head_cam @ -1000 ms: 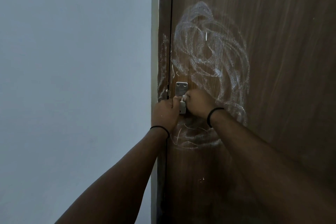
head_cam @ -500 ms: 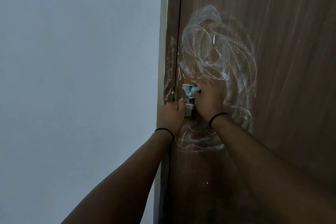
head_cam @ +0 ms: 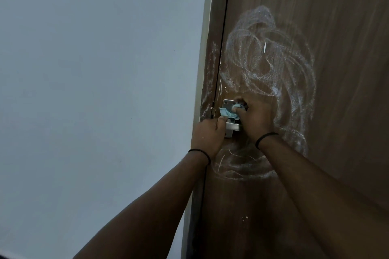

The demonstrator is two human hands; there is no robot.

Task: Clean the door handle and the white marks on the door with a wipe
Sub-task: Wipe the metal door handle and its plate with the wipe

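Note:
A brown wooden door [head_cam: 336,69] carries big swirling white marks [head_cam: 269,59] above the handle and fainter ones [head_cam: 237,166] below it. The metal door handle [head_cam: 228,104] sits at the door's left edge, mostly hidden by my hands. My right hand [head_cam: 255,118] is closed on a crumpled light blue wipe [head_cam: 228,114] and presses it onto the upper handle plate. My left hand [head_cam: 207,134] grips the handle's lever [head_cam: 296,127] from the left, thumb on top. Both wrists wear thin black bands.
The brown door frame [head_cam: 210,90], with white smears of its own, runs along the door's left edge. A plain pale grey-blue wall [head_cam: 94,90] fills the left half of the view. Small white specks [head_cam: 245,217] dot the door lower down.
My right hand has risen from the lever to the upper handle plate, and the blue wipe now shows between its fingers. The view has shifted, so the door sits further right.

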